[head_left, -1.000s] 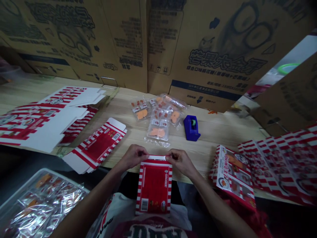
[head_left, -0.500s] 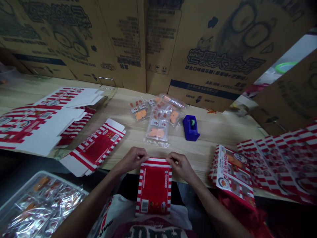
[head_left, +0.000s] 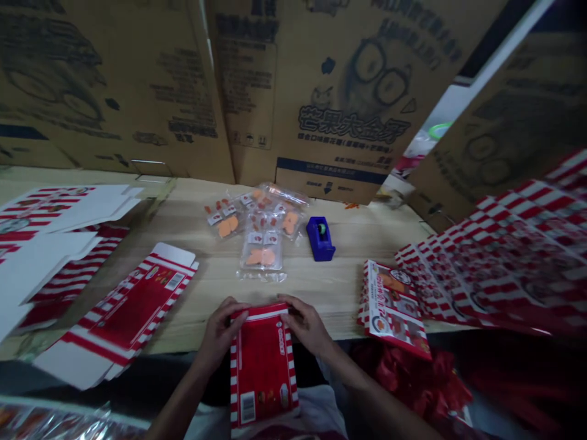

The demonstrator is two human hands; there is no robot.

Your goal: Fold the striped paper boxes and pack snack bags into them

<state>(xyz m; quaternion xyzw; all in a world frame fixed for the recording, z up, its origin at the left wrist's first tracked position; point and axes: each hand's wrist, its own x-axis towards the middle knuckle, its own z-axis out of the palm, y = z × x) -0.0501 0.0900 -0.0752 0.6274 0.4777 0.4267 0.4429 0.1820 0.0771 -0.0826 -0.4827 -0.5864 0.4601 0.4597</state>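
Observation:
Between my hands, at the table's front edge, is a red carton [head_left: 263, 366] with red-and-white striped borders and a barcode at its near end. My left hand [head_left: 223, 333] grips its far left corner, thumb on top. At the far right corner, my right hand [head_left: 306, 324] holds the same carton with the thumb on its face. The fingertips behind the carton are hidden. Beyond it lie several clear sachets [head_left: 262, 253] with orange pieces inside. A blue tape dispenser [head_left: 320, 238] stands to their right.
Left on the table [head_left: 183, 211] lie a folded striped carton [head_left: 137, 305] and flat carton blanks [head_left: 59, 235]. At right are a printed carton [head_left: 397, 305] and stacked striped cartons [head_left: 495, 263]. Big cardboard boxes [head_left: 321, 79] wall the back. A tub of sachets [head_left: 59, 421] sits lower left.
My view has turned rightward, so the scene sits further left. My hands have shifted from the carton's far edge to its upper corners, with thumbs now over its face.

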